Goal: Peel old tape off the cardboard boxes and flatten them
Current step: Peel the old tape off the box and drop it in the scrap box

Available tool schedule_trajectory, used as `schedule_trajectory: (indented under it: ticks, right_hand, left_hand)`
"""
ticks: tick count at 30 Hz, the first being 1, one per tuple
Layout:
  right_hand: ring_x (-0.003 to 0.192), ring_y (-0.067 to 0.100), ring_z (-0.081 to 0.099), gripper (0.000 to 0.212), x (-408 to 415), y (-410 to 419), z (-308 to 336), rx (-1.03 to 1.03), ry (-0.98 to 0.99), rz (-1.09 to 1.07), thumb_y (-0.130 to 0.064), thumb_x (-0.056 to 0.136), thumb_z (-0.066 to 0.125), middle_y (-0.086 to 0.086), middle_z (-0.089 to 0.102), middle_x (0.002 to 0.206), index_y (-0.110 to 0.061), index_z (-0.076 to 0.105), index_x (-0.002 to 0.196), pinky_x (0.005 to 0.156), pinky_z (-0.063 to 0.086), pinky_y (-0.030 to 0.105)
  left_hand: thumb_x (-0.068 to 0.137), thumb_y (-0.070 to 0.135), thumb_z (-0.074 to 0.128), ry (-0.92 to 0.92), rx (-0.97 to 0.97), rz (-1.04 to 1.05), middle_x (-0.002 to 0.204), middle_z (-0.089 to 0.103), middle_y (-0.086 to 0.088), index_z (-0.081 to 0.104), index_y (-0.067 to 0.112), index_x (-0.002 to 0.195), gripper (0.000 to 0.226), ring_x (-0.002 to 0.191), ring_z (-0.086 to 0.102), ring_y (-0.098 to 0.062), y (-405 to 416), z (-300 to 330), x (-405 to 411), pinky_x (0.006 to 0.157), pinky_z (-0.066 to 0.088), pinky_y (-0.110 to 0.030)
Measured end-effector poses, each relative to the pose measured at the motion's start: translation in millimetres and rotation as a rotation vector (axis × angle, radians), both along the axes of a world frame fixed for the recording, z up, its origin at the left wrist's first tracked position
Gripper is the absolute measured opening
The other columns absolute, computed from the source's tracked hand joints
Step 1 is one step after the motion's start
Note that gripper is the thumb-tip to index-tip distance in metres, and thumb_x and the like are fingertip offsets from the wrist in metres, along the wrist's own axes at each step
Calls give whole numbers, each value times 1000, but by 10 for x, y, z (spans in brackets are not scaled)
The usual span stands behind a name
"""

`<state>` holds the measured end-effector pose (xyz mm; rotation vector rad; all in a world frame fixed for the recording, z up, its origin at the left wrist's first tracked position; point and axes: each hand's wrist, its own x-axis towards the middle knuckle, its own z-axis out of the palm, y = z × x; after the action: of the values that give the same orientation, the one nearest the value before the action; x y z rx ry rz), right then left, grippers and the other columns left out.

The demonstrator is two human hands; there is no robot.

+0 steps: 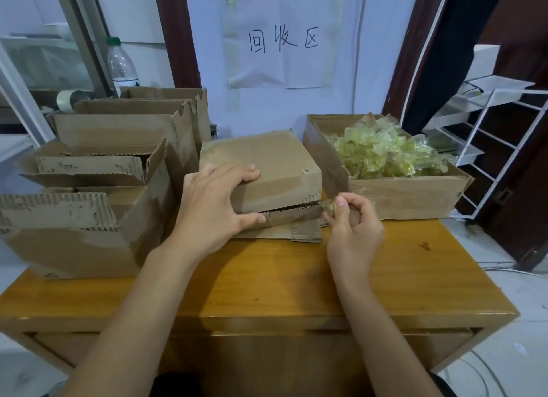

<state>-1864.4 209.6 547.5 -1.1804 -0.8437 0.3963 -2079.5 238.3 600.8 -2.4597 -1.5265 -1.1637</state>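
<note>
A small closed cardboard box lies in the middle of the wooden table. My left hand grips its near left corner, fingers on top and thumb along the front seam. My right hand is at the box's near right corner, pinching a crumpled bit of clear tape between thumb and forefinger. A flattened piece of cardboard lies under the box's front edge.
Several open cardboard boxes stand stacked at the left. An open box at the right holds a heap of peeled yellowish tape. A water bottle and a tape roll sit behind; a white rack stands far right.
</note>
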Motion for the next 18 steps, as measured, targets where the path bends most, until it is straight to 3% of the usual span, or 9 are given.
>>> schedule_trajectory:
  ticks: [9, 15, 18]
  right_hand:
    - [80, 7, 72, 18, 4, -35, 32, 60, 7, 2, -21, 90, 81, 0, 75, 91, -12, 72, 102, 69, 57, 18]
    - [84, 19, 72, 21, 18, 12, -11, 14, -52, 66, -26, 84, 86, -3, 75, 89, -19, 72, 98, 76, 62, 39]
    - [81, 17, 72, 28, 15, 17, -15, 0, -68, 99, -26, 83, 87, 0, 74, 94, -20, 70, 104, 74, 63, 39]
  left_hand:
    - [74, 49, 89, -8, 25, 21, 140, 61, 18, 65, 33, 133, 66, 127, 49, -14, -9, -22, 20, 99, 28, -35]
    - [74, 48, 89, 15, 29, 13, 141, 61, 18, 65, 33, 133, 65, 127, 49, -16, 6, -22, 29, 98, 28, -36]
    - [74, 48, 89, 18, 32, 10, 140, 61, 18, 65, 34, 133, 65, 127, 50, -16, 20, -35, 21, 98, 28, -35]
